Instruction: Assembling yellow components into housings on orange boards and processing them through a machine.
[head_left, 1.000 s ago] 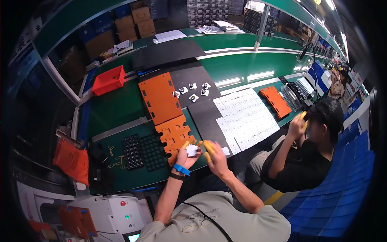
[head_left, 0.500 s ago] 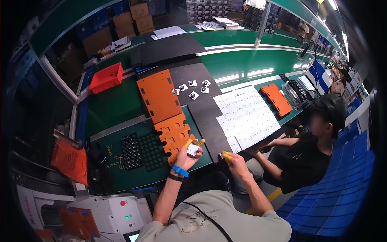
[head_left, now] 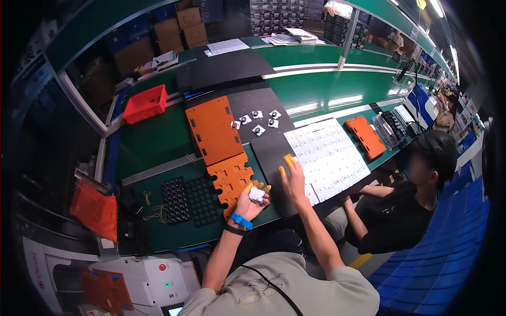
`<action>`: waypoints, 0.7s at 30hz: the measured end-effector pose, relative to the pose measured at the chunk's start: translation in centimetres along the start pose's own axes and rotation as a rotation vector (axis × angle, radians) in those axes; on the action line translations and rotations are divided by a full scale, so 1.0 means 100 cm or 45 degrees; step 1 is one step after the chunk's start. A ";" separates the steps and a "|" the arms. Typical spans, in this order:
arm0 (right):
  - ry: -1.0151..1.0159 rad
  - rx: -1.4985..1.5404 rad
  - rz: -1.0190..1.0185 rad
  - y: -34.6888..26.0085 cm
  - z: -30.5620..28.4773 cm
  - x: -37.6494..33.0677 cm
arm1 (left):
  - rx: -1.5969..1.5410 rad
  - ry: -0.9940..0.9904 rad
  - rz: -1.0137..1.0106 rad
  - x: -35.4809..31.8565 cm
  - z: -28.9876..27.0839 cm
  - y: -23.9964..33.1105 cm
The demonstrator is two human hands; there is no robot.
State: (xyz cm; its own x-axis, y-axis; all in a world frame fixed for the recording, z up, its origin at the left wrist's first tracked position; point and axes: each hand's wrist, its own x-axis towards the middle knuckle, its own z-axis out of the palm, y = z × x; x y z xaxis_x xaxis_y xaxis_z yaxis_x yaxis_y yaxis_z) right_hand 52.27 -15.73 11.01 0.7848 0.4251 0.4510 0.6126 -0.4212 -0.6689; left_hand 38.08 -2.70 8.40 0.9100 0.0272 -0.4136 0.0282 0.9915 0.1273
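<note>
An orange bag (head_left: 95, 210) was hung at the far left, with a red bin (head_left: 146, 113) set on the bench (head_left: 139, 145) beyond it. Farther right, yellow bands (head_left: 148, 199) were strewn beside 2 black trays: shiny dark parts were seated throughout the left tray (head_left: 175, 200), while only a duller grid of cells could be made out in the right tray (head_left: 202, 203).

Next, a flat orange plate (head_left: 215, 129) was butted against an orange jig (head_left: 232, 176), its cutouts left largely in view. Just in front of the jig, a few small white boards (head_left: 256, 195) were held by the left hand (head_left: 250, 207), palm up, fingers and thumb curled around them; how many were gripped could not be told.

Beyond, 6 white pieces (head_left: 258, 130) with black round parts on top were spread on dark matting (head_left: 270, 152), the leftmost at the plate's edge. These were judged to be the portion already assembled.

The right hand (head_left: 294, 181) was raised over the matting, yellow-tipped fingers spread, with nothing seen in its grasp. Beside it, many plain boards were laid in a large white array (head_left: 329, 152); most of the work was therefore judged to be left. At far right, a co-worker (head_left: 395, 221) was seated.
</note>
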 end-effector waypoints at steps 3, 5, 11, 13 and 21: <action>-0.086 -0.538 -0.034 0.040 0.036 0.007 | 0.036 0.029 0.084 -0.014 0.018 -0.003; -0.261 -0.801 0.042 0.046 0.055 -0.002 | -0.042 0.022 0.052 -0.023 0.027 -0.002; -0.281 -0.189 -0.321 0.013 0.074 -0.020 | -0.017 0.111 0.223 -0.055 -0.009 0.023; -0.136 -0.130 -0.313 0.014 0.075 -0.019 | -0.051 0.121 0.265 -0.066 -0.018 0.031; 0.126 0.437 -0.100 -0.056 0.060 -0.001 | 0.315 0.128 0.617 -0.111 -0.062 0.048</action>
State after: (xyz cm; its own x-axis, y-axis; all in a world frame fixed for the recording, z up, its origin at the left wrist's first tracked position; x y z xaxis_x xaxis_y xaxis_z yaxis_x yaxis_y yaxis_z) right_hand 48.23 -8.61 11.14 0.7519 0.3592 0.5528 0.6174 -0.0900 -0.7815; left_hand 25.55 2.58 7.99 0.7993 0.4972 -0.3375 -0.2769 0.8032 0.5275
